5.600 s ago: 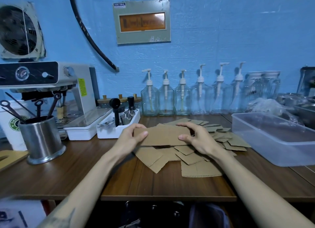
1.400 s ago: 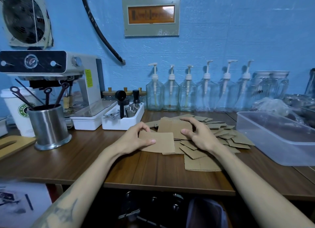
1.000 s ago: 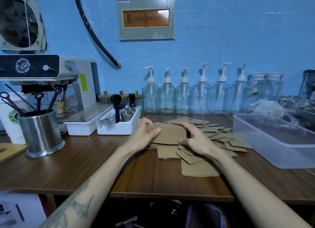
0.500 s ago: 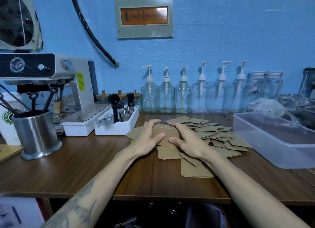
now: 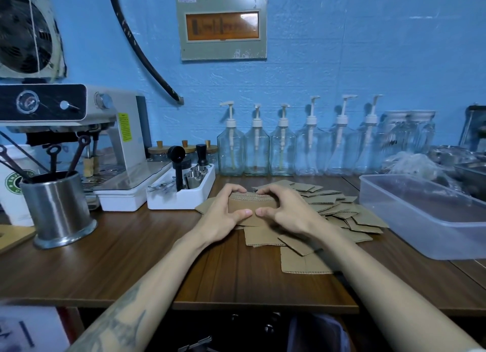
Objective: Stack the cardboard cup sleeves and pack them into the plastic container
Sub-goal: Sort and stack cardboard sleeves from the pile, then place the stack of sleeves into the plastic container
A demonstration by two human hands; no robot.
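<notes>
Stacking step: left hand [image 5: 224,215] and right hand [image 5: 288,213] have fingers curled round a small sleeve stack [image 5: 251,205], squaring it just left of the loose sleeves [image 5: 339,212]. Next, probably: carry it right into the plastic container [image 5: 420,217], still empty.

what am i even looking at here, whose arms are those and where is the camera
The camera is worn on a person's head, looking forward and down, so the two bare arms are the wearer's own. The left hand and right hand together grip a small stack of cardboard sleeves, held up on edge. More loose sleeves lie fanned out on the wooden table. At right sits the clear plastic container they are meant for; nothing shows inside it. Behind stand pump bottles and, at left, a coffee machine.
</notes>
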